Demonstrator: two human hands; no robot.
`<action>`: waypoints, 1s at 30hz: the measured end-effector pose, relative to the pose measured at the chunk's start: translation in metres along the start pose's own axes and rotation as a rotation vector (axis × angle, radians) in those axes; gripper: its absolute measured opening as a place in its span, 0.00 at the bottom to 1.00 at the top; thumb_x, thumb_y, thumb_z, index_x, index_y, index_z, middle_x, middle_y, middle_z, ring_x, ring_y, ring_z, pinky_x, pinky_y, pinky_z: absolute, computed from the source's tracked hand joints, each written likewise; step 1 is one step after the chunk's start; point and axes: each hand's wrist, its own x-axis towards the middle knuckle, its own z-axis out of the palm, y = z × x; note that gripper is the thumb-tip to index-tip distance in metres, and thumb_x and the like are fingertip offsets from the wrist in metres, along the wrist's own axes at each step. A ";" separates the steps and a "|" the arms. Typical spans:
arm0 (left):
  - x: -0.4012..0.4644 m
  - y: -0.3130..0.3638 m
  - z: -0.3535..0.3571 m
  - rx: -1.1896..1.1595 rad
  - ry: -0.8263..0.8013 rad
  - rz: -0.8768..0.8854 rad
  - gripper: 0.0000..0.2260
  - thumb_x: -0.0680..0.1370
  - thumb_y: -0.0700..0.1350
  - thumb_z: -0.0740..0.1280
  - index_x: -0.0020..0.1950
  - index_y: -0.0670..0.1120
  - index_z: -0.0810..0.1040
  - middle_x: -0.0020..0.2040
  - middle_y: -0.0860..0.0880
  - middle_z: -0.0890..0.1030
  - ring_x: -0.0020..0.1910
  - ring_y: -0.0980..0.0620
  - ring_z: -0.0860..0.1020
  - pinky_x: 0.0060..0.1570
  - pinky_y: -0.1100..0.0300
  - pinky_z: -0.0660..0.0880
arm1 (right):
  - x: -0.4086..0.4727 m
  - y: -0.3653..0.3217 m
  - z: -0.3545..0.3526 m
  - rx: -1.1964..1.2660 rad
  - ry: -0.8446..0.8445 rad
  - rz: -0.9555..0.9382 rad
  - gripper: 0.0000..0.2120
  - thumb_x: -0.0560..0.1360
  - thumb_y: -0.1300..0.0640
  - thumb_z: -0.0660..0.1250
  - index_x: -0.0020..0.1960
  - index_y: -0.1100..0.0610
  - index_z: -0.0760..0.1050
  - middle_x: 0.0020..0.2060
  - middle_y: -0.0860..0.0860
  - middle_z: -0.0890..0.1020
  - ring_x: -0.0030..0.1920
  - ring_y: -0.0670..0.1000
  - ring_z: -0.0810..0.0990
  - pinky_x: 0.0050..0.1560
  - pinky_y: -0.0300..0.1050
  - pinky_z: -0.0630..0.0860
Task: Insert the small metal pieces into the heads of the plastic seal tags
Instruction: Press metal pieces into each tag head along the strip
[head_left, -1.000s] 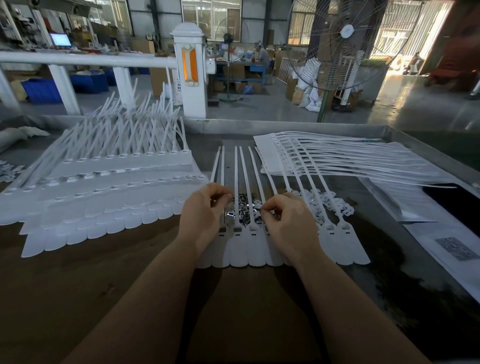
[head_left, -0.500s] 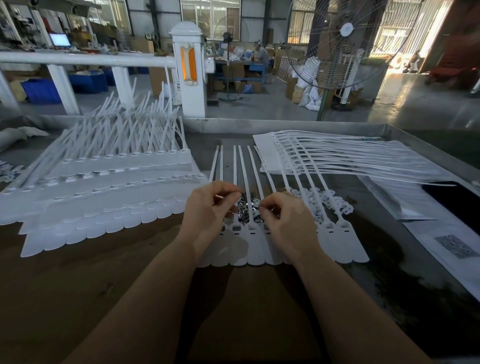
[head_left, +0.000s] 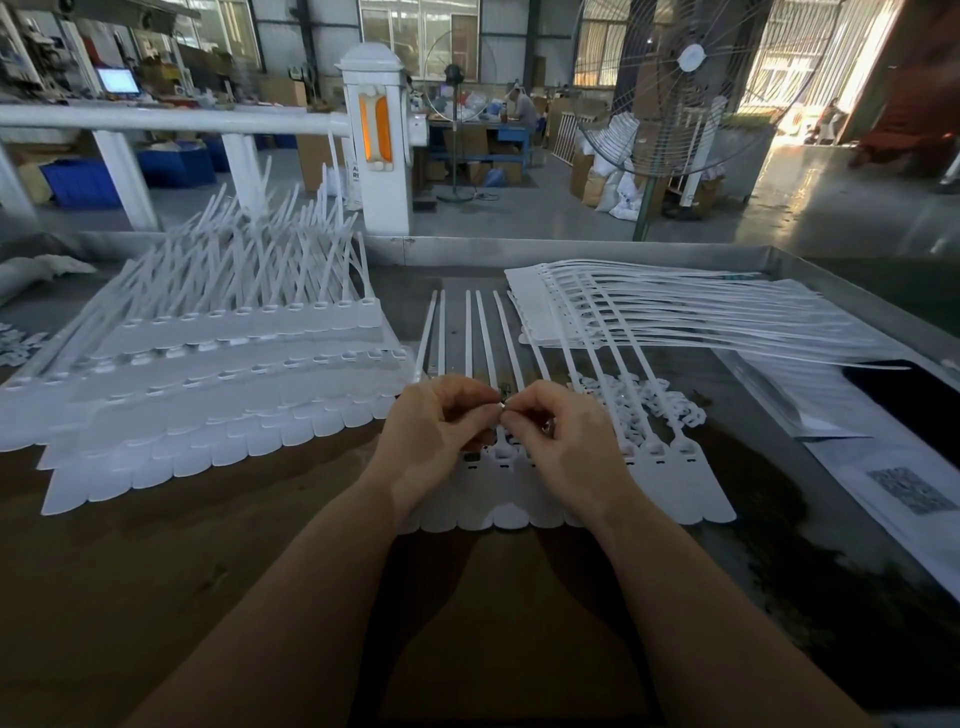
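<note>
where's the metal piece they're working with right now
In the head view, the small metal piece is pinched between the fingertips of the left hand and right hand, above the row of seal tags.

No text can be read with certainty; dark letters are printed on the white square post with an orange insert (head_left: 375, 140), but they are too blurred

Fingertips now together over metal piece (head_left: 503, 402).

metal piece (head_left: 503, 404) tiny, hands (head_left: 441, 431) cover heads
</note>
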 end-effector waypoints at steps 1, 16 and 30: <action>0.000 0.000 0.000 -0.004 -0.001 0.002 0.05 0.74 0.37 0.68 0.48 0.45 0.79 0.39 0.47 0.83 0.34 0.58 0.80 0.37 0.69 0.76 | 0.000 0.000 0.000 -0.005 -0.002 0.011 0.02 0.74 0.61 0.67 0.44 0.57 0.78 0.36 0.47 0.77 0.41 0.48 0.75 0.44 0.42 0.72; 0.000 0.002 -0.003 -0.024 0.054 -0.005 0.05 0.76 0.39 0.66 0.46 0.47 0.80 0.41 0.48 0.82 0.37 0.59 0.80 0.38 0.70 0.75 | 0.001 0.001 0.000 0.029 -0.004 0.082 0.05 0.76 0.59 0.64 0.41 0.54 0.73 0.33 0.43 0.74 0.37 0.42 0.73 0.39 0.36 0.68; 0.002 0.002 -0.002 0.346 0.062 0.076 0.04 0.77 0.44 0.66 0.44 0.47 0.79 0.36 0.56 0.76 0.38 0.59 0.74 0.39 0.74 0.68 | 0.001 0.001 -0.003 0.101 0.148 0.151 0.05 0.76 0.58 0.65 0.41 0.53 0.75 0.33 0.44 0.75 0.35 0.41 0.73 0.37 0.30 0.68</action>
